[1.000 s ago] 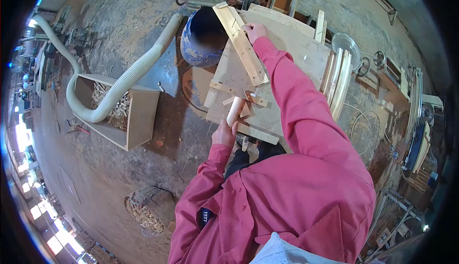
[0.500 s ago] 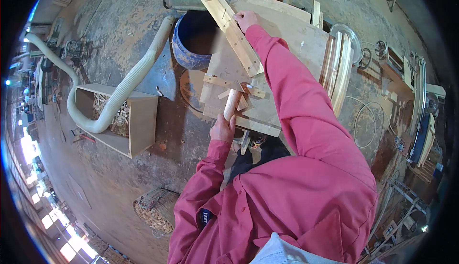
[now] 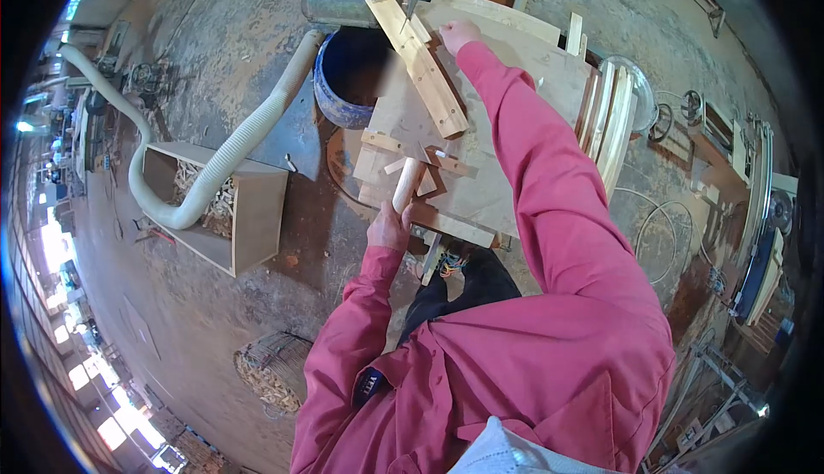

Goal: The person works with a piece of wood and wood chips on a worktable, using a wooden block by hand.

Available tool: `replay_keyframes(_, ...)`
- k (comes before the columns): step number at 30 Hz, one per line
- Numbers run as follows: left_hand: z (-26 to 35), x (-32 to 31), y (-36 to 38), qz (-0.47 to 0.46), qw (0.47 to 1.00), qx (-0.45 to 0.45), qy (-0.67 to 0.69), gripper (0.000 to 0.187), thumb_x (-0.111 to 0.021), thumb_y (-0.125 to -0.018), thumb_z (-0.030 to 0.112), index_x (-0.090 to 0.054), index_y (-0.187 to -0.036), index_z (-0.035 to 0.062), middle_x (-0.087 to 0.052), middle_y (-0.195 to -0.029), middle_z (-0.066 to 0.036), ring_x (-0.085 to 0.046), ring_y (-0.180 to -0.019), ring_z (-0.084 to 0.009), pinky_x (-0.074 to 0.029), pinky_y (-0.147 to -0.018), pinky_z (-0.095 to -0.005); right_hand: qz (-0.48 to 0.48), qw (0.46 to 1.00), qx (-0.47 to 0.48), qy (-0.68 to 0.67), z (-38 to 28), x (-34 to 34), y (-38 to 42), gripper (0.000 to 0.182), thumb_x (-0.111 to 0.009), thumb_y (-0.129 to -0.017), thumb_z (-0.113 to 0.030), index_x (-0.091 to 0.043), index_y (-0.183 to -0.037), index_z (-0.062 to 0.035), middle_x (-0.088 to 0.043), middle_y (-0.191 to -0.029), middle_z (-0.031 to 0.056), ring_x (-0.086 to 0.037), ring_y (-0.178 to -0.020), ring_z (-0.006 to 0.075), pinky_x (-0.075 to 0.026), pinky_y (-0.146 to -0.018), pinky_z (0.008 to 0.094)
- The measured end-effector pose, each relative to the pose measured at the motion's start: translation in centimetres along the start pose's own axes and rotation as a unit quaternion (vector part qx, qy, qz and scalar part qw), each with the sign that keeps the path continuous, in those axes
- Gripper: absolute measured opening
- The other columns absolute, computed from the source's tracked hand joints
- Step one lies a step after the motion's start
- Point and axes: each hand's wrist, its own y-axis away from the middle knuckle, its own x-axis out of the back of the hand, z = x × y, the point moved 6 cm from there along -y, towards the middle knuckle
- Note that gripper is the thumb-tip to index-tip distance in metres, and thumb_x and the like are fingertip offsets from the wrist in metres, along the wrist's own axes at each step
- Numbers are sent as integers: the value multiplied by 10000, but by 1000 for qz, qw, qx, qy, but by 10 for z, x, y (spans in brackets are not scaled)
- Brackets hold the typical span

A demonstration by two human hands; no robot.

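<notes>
The left hand is closed around the near end of a round wooden dowel lying on the plywood jig. The right hand presses fingers on the long slat at the far edge, beside the blue barrel.

A small dark sleeve patch bears letters too blurred to read.

1 head-worn fisheye camera is looking steeply down from above onto the workbench and surrounding floor.
</notes>
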Motion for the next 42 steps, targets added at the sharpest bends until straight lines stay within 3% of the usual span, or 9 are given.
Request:
replay_keyframes(11, -32, 12, 45, -5, 999, 26, 44, 488, -614, -947, 502, -554, -1048, 28, -684, -840, -254, -678, -783, -463, -535, -679, -533, -3, 950, -74, -304, -6, -21, 87, 411, -683, -923, -262, -666, -1259, -26, -718, -1121, 143, -674, -1010, 213, -533, -906, 351)
replay_keyframes(13, -32, 19, 47, -5, 999, 19, 45, 482, -600, -956, 500, -548, -1045, 28, -682, -843, -256, -679, -785, -463, -541, -686, -535, 184, 639, -19, -747, 106, -4, 71, 272, -646, -938, -120, -664, -1170, 20, -705, -1098, 149, -689, -900, 244, -574, -733, 347)
replay_keyframes(18, -46, 27, 65, -28, 995, 18, 97, 472, -595, -958, 482, -545, -1064, 25, -684, -878, -250, -684, -786, -454, -548, -677, -527, 408, 772, 93, -479, -55, 98, 169, 265, -638, -961, -153, -683, -1138, 39, -717, -1068, 147, -699, -894, 218, -571, -740, 332)
replay_keyframes(20, -58, 18, 75, 18, 993, -5, 116, 499, -602, -950, 506, -556, -1045, 19, -690, -822, -222, -689, -745, -443, -549, -667, -533, 272, 890, 158, -331, -221, 52, 223, 288, -676, -944, -190, -684, -1140, 21, -722, -1059, 119, -692, -888, 206, -554, -776, 346)
replay_keyframes(21, -66, 6, 77, 49, 993, -28, 101, 488, -605, -949, 499, -558, -1041, 22, -694, -836, -223, -688, -745, -444, -548, -671, -534, -86, 900, 332, -269, -332, 28, 283, 407, -748, -886, -256, -679, -1196, -1, -713, -1139, 186, -697, -992, 277, -522, -865, 362)
replay_keyframes(25, -79, -2, 86, 34, 995, -13, 97, 478, -609, -944, 486, -549, -1054, 24, -695, -899, -241, -690, -803, -443, -554, -707, -530, -71, 792, 578, -183, -429, 9, 432, 504, -791, -845, -286, -653, -1261, -35, -671, -1204, 171, -640, -1096, 352, -490, -932, 428)
replay_keyframes(39, -103, 85, 131, -126, 985, -68, 92, 260, -555, -915, 229, -730, -991, 53, -696, -931, -233, -702, -900, -363, -538, -734, -490, 4, 989, 0, -149, -8, 82, 463, 507, -673, -951, -231, -563, -1383, 12, -619, -1354, 182, -585, -1239, 269, -439, -1074, 383)
replay_keyframes(40, -146, 54, 128, 118, 963, -222, 98, 348, -498, -952, 297, -713, -860, 39, -682, -795, -179, -655, -727, -380, -513, -690, -471, 39, 997, 0, -65, 12, 108, 471, 529, -674, -948, -274, -563, -1384, 3, -599, -1374, 194, -564, -1273, 316, -413, -1104, 401)
replay_keyframes(42, -171, 80, 149, -29, 952, 119, 280, 403, -557, -990, 386, -684, -1046, 7, -701, -926, -158, -645, -859, -266, -511, -794, -403, 100, 992, -34, 71, 23, 150, 479, 527, -670, -929, -339, -598, -1315, 12, -642, -1222, 257, -584, -1176, 417, -442, -1057, 463)
